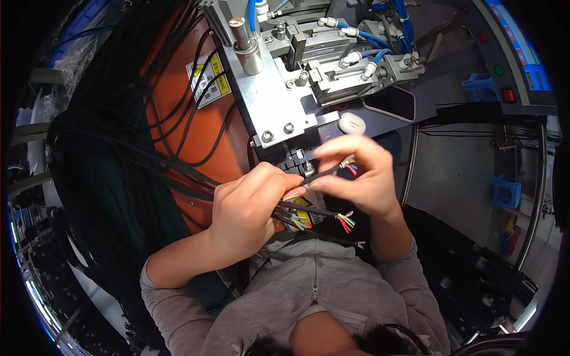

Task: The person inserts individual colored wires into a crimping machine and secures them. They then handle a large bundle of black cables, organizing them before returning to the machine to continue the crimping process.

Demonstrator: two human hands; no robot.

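Observation:
My left hand (249, 202) is closed around a bundle of black cables (312, 210) in front of my chest. Their ends stick out past its fingers, stripped to thin coloured wires (345, 223) in red, yellow, green and white. One upper cable end (349, 166) points toward my right hand (371, 181). That hand curves about this end with thumb and forefinger apart, slightly blurred; whether it touches the cable I cannot tell. Just beyond the fingertips, a small metal connector (309, 169) sits at the front of a metal fixture (270, 110).
Pneumatic cylinders (350, 77) with blue hoses stand behind the fixture. A white oval case (352, 123) and a dark phone-like slab (392, 104) lie beside it. More black cables (136, 139) run across the orange surface (172, 71) at left. A control panel with buttons (499, 53) stands far right.

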